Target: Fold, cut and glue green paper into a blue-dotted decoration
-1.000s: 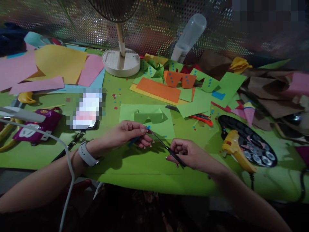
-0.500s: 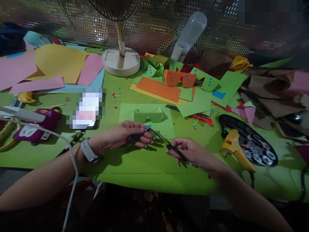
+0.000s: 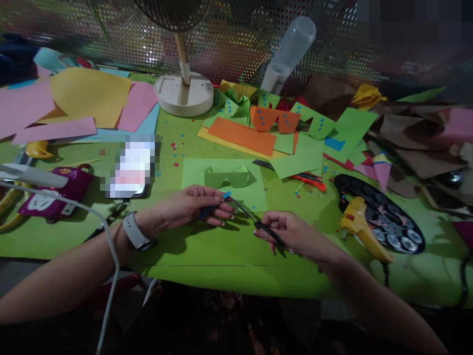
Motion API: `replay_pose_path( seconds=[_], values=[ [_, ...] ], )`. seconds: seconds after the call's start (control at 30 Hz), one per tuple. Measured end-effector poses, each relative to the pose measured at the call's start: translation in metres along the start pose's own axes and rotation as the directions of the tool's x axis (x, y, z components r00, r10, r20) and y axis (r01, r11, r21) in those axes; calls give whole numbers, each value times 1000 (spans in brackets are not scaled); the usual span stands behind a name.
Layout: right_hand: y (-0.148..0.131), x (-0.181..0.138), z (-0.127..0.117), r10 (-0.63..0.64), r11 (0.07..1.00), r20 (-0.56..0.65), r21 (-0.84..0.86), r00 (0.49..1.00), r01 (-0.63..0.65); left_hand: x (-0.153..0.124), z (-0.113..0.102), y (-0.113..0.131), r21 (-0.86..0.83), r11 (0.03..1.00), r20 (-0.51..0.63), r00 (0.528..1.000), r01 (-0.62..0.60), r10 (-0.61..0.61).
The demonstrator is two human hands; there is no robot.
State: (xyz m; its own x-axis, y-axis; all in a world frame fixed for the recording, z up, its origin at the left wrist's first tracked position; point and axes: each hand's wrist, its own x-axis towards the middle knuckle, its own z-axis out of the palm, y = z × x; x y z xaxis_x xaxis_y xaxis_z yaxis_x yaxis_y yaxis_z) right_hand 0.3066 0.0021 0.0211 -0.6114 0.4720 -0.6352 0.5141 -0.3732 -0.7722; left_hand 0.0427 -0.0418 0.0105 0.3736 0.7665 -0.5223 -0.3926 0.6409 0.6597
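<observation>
Between the thumb and fingers of my left hand (image 3: 195,204) is a small piece of blue paper (image 3: 226,195), its end poking out past the fingertips. My right hand (image 3: 286,229) grips a pair of black-handled scissors (image 3: 268,233). The scissor blades point up and left, their tips at the blue paper; whether they touch it I cannot tell. Just beyond my hands, green paper glasses (image 3: 229,177) stand on a light green sheet (image 3: 192,170). A tiny blue bit lies on that sheet near its right edge.
A yellow glue gun (image 3: 364,229) rests against a black palette (image 3: 406,222) at right. Behind are orange paper glasses (image 3: 275,120), a cutter knife (image 3: 310,181) and a fan base (image 3: 184,96). Left are a phone (image 3: 133,167) and a purple power socket (image 3: 59,190); a white cable (image 3: 111,246) crosses my left forearm.
Hardly anything differs. Both hands, the blue paper and the scissors keep nearly the same place, and the whole view has shifted very slightly.
</observation>
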Motion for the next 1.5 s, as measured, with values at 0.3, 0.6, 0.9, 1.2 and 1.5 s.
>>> replay_pose_path(
  seconds=[0.3, 0.6, 0.9, 1.2, 1.5],
  values=[
    [1, -1, 1, 6, 1000, -12, -2, 1000, -6, 0, 2, 0, 8, 1000, -10, 1000, 13, -13],
    [-1, -1, -1, 20, 1000, -4, -5, 1000, -20, -2, 2, 1, -15, 999, -26, 998, -49, 48],
    [-4, -4, 4, -8, 1000, -27, 20, 1000, 8, -2, 3, -1, -8, 997, 8, 997, -79, 79],
    [3, -1, 3, -39, 999, 5, 21, 999, 39, 0, 1, -5, 69, 992, 72, 992, -106, 101],
    [5, 1, 3, -35, 999, -6, 9, 999, 35, 1, 2, -3, 87, 990, 53, 993, -106, 102]
  ],
)
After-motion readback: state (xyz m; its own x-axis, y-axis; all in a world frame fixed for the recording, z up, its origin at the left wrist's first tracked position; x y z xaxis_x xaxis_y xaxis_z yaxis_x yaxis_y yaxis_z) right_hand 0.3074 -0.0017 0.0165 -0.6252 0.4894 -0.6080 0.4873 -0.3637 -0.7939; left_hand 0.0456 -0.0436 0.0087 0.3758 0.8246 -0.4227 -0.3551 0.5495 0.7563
